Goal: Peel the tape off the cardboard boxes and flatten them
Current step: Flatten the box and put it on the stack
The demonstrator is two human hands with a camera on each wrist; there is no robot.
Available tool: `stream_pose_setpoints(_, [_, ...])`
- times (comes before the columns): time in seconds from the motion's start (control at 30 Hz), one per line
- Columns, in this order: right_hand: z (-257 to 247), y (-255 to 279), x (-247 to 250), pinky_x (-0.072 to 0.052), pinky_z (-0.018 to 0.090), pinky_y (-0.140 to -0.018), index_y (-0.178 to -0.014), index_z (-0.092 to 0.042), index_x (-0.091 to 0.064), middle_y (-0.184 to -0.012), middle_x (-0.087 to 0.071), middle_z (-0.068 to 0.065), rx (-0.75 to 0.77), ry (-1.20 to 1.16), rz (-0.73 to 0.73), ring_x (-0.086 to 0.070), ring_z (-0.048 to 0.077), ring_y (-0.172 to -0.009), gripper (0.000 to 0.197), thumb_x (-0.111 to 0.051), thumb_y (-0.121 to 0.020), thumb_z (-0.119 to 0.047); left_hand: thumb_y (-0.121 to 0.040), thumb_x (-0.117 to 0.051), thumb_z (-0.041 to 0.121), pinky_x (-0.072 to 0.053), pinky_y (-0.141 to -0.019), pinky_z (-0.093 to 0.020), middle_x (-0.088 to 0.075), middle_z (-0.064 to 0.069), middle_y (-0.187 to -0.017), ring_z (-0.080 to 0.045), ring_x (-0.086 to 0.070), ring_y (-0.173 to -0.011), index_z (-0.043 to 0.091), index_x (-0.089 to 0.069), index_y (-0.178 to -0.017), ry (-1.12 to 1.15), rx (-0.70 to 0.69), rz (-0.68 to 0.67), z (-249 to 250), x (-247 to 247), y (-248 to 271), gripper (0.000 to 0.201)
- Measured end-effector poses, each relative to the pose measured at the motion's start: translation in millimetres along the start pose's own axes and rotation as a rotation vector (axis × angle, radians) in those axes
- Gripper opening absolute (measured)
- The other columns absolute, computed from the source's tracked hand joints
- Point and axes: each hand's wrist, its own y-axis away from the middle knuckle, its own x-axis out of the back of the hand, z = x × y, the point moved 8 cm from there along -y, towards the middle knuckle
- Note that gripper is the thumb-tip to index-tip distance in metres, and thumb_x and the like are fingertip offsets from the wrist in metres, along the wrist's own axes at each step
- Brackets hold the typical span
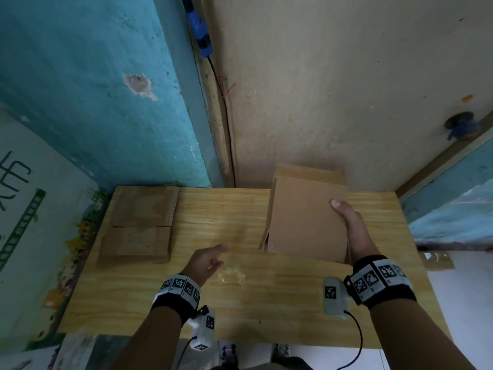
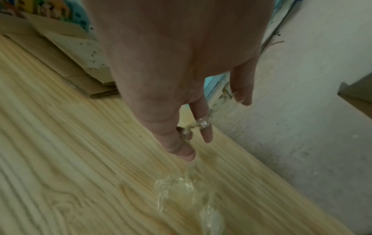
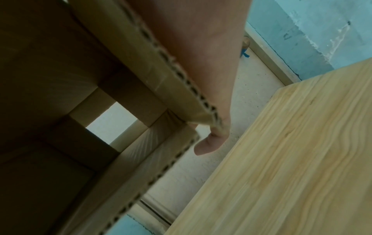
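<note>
The open cardboard box (image 1: 306, 222) stands on the wooden table (image 1: 240, 303) at its far right part, both ends open. The right hand (image 1: 352, 225) grips its right wall, thumb on the upper panel. Left of the box, the left hand (image 1: 205, 263) hangs with loose fingers (image 2: 205, 133); clear tape (image 2: 187, 187) clings to them. Flattened boxes (image 1: 141, 225) lie far left of the box.

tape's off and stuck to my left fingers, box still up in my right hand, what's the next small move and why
Probably shake or wipe the clear tape off the left hand onto the wooden table. It clings to the fingers and trails down. The right hand alone holds the open cardboard box, and flattening it likely needs both hands free.
</note>
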Motion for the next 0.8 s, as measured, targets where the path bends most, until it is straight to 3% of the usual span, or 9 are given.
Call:
stream_pose_setpoints(0.07, [1,-1,-4,-0.056,0.049,-0.080,-0.115,-0.008,-0.072,-0.109,-0.075,0.022,0.007,0.013,-0.004,-0.071,0.038,-0.093,0.074,-0.071,-0.062,-0.060,-0.053,-0.084,0.067,-0.044,-0.109,-0.047,-0.065,-0.004,-0.129,-0.021,-0.061,-0.115,0.016,-0.067,-0.126,-0.049,0.127,0.009,-12,-2,-3,0.091])
stream_pose_setpoints(0.13, [2,-1,-8,-0.056,0.051,-0.080,-0.114,-0.008,-0.073,-0.109,-0.075,0.023,0.016,0.027,-0.007,-0.071,0.040,-0.093,0.073,-0.071,-0.064,-0.060,-0.048,-0.079,0.078,-0.041,-0.112,-0.044,-0.047,-0.004,-0.150,-0.023,-0.050,-0.133,0.021,-0.056,-0.141,-0.244,0.164,0.004,-14,-9,-7,0.112])
stream_pose_setpoints(0.27, [5,-2,-12,-0.056,0.054,-0.080,-0.112,-0.010,-0.074,-0.108,-0.076,0.022,0.021,0.031,-0.009,-0.072,0.043,-0.095,0.067,-0.072,-0.067,-0.059,-0.066,-0.081,0.057,-0.042,-0.106,-0.040,-0.034,-0.006,-0.137,-0.028,-0.036,-0.130,0.024,-0.047,-0.139,-0.759,0.051,0.139,-1,-21,-4,0.087])
stream_pose_setpoints(0.37, [7,-1,-14,-0.057,0.056,-0.081,-0.113,-0.008,-0.075,-0.107,-0.077,0.021,0.035,0.043,-0.024,-0.072,0.044,-0.097,0.066,-0.071,-0.068,-0.056,-0.064,-0.086,0.043,-0.044,-0.094,-0.034,-0.036,-0.002,-0.120,-0.024,-0.038,-0.117,0.021,-0.045,-0.119,-0.771,-0.046,0.188,8,-31,-3,0.072])
stream_pose_setpoints(0.5, [10,1,-13,-0.055,0.062,-0.088,-0.117,-0.005,-0.072,-0.109,-0.077,0.018,0.047,0.088,-0.032,-0.072,0.043,-0.102,0.071,-0.072,-0.067,-0.055,-0.067,-0.088,0.034,-0.045,-0.091,-0.035,-0.037,-0.001,-0.113,-0.022,-0.042,-0.112,0.019,-0.053,-0.104,-0.783,-0.054,0.037,6,-41,-10,0.053])
stream_pose_setpoints(0.57, [13,3,-12,-0.055,0.065,-0.089,-0.118,-0.006,-0.071,-0.110,-0.077,0.018,0.044,0.095,-0.035,-0.072,0.043,-0.102,0.072,-0.073,-0.066,-0.055,-0.070,-0.088,0.035,-0.046,-0.096,-0.034,-0.039,0.001,-0.114,-0.023,-0.047,-0.116,0.017,-0.059,-0.108,-0.816,-0.080,-0.010,7,-41,-12,0.051])
stream_pose_setpoints(0.63, [14,5,-11,-0.056,0.063,-0.087,-0.117,-0.006,-0.071,-0.108,-0.078,0.018,0.044,0.088,-0.035,-0.073,0.043,-0.101,0.071,-0.073,-0.065,-0.055,-0.075,-0.084,0.036,-0.041,-0.103,-0.033,-0.044,0.000,-0.127,-0.026,-0.044,-0.127,0.014,-0.057,-0.126,-0.889,-0.120,-0.030,8,-41,-9,0.062])
stream_pose_setpoints(0.7, [14,7,-11,-0.058,0.058,-0.084,-0.117,-0.006,-0.071,-0.106,-0.079,0.017,0.046,0.076,-0.038,-0.073,0.042,-0.100,0.071,-0.072,-0.064,-0.054,-0.083,-0.075,0.039,-0.033,-0.111,-0.036,-0.038,-0.001,-0.149,-0.026,-0.034,-0.139,0.017,-0.038,-0.150,-1.041,-0.164,-0.040,10,-45,-3,0.080])
stream_pose_setpoints(0.8, [12,6,-13,-0.057,0.060,-0.085,-0.119,-0.006,-0.070,-0.107,-0.078,0.017,0.046,0.064,-0.046,-0.073,0.043,-0.101,0.072,-0.072,-0.065,-0.054,-0.088,-0.064,0.049,-0.031,-0.109,-0.042,-0.037,0.003,-0.154,-0.022,-0.029,-0.143,0.025,-0.027,-0.155,-1.318,-0.251,-0.022,16,-51,5,0.080])
